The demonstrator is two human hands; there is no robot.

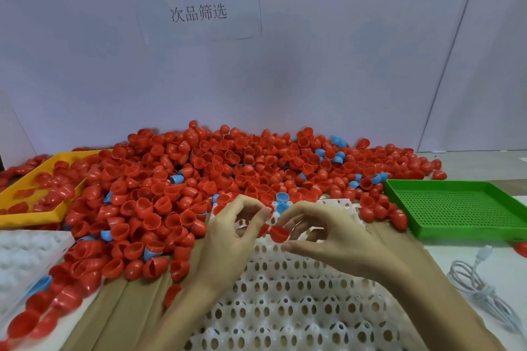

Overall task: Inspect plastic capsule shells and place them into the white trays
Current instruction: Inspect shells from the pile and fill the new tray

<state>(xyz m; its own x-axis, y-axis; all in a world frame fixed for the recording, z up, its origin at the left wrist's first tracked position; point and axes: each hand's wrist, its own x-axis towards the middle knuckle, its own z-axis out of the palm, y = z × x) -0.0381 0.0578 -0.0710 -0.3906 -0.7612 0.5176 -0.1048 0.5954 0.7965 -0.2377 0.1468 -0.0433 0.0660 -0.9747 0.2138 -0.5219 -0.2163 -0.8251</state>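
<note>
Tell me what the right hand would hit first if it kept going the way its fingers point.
The right hand points left, pinching a red capsule shell. Straight on, it would probably first meet the left hand fingertips, close beside the shell; depth is unclear.

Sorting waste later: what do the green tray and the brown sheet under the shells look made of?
Green tray: moulded plastic by the look, smooth, slightly glossy rim, perforated grid floor. Brown sheet: probably cardboard, matte tan with parallel creases.

Two bare forearms, left hand (228, 232) and right hand (322, 232) ungloved, no sleeves, no rings
</note>
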